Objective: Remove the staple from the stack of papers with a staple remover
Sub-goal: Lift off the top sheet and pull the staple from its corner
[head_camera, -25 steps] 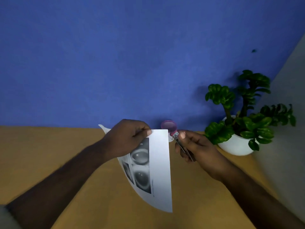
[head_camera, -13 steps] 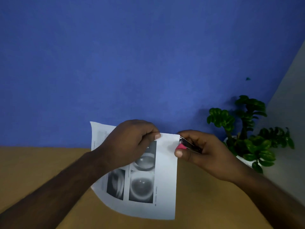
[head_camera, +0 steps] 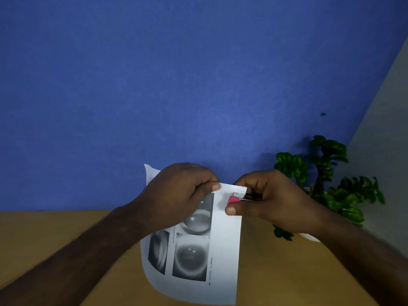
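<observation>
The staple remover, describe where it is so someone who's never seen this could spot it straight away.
Start at the wooden desk under the blue wall, then find the printed papers held up at its middle. At their top right corner, the right hand pinches the staple remover onto the sheet. It is the only pink and metal thing there.

I see a dim, cool-toned picture. The blue wall (head_camera: 176,85) is brightest just above the papers (head_camera: 225,239) and darkens toward the upper corners. The plant (head_camera: 326,173), right of the papers, throws a soft shadow leftward on the wall. The papers' white margin is the brightest patch, without glare. My left forearm (head_camera: 72,261), below-left of the papers, is smeared by motion blur; print is unreadably soft.
</observation>
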Available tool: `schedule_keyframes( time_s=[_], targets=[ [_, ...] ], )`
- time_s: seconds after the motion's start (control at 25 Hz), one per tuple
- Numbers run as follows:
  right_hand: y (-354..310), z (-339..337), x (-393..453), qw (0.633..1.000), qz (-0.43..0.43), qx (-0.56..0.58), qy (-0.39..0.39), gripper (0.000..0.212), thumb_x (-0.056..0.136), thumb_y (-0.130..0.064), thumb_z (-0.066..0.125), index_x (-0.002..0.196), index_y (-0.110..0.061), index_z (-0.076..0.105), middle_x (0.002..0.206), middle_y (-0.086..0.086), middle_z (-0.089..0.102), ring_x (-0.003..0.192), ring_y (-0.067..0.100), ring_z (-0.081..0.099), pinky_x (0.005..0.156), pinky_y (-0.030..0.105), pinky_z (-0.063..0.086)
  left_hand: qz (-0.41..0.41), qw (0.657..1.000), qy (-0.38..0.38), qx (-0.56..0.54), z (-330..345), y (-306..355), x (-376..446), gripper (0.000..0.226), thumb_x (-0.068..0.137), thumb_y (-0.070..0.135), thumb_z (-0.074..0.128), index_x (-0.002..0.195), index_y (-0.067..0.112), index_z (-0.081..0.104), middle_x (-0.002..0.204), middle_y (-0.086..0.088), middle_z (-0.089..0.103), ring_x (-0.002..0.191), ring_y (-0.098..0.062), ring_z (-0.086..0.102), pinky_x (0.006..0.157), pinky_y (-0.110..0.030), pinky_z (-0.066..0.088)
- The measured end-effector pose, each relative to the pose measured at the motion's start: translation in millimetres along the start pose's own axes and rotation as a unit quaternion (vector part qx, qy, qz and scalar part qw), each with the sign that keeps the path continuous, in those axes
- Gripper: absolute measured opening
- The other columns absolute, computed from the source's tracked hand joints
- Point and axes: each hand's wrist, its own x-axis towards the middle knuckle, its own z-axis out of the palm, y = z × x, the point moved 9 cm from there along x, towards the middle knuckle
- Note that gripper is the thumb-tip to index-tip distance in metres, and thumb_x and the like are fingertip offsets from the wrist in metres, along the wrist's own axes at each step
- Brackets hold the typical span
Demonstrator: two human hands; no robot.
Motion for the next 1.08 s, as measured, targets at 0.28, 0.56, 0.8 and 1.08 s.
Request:
schedule_keyframes(
  time_s=[0.28,0.56,0.8,1.08],
  targets=[
    [-2,6,8,1.0,-0.015,-0.014,0.0,0.039,0.074,-0.042,0.078,0.091,-0.007,0.076,0.083,0.023,0.072,0.073,0.044,0.064,0.064,0.057,0.052,-0.014,1.0,-0.007,-0.014,0,-14,1,0.036,0.095,0.036,0.049,0.094,0.011,0.075,0.086,0.002,0.073,0.079,-0.012,0.062,0.074,-0.019,0.045],
    [1,16,9,0.998,-0.028,-0.049,0.023,0.046,0.074,-0.052,0.072,0.093,-0.011,0.076,0.084,0.015,0.074,0.073,0.034,0.068,0.067,0.053,0.054,-0.027,0.999,-0.006,-0.028,2,-26,-4,0.038,0.094,0.038,0.047,0.093,0.012,0.075,0.086,0.001,0.074,0.079,-0.013,0.063,0.075,-0.02,0.045],
    [9,16,6,0.999,-0.009,0.028,0.011,0.026,0.074,-0.031,0.079,0.093,-0.014,0.075,0.083,0.01,0.074,0.076,0.03,0.069,0.071,0.038,0.058,-0.043,0.999,0.0,-0.029,7,-46,-12,0.031,0.097,0.035,0.051,0.088,0.014,0.071,0.079,0.006,0.069,0.075,-0.013,0.061,0.072,-0.03,0.048],
    [115,0,-13,0.974,0.135,0.026,0.182,0.037,0.066,-0.041,0.083,0.086,-0.016,0.063,0.068,0.012,0.067,0.056,0.022,0.065,0.042,0.03,0.049,-0.08,0.994,0.053,-0.05,21,-78,-20,0.019,0.1,0.023,0.06,0.088,0.013,0.072,0.075,0.014,0.066,0.071,-0.004,0.061,0.068,-0.021,0.047]
  ],
)
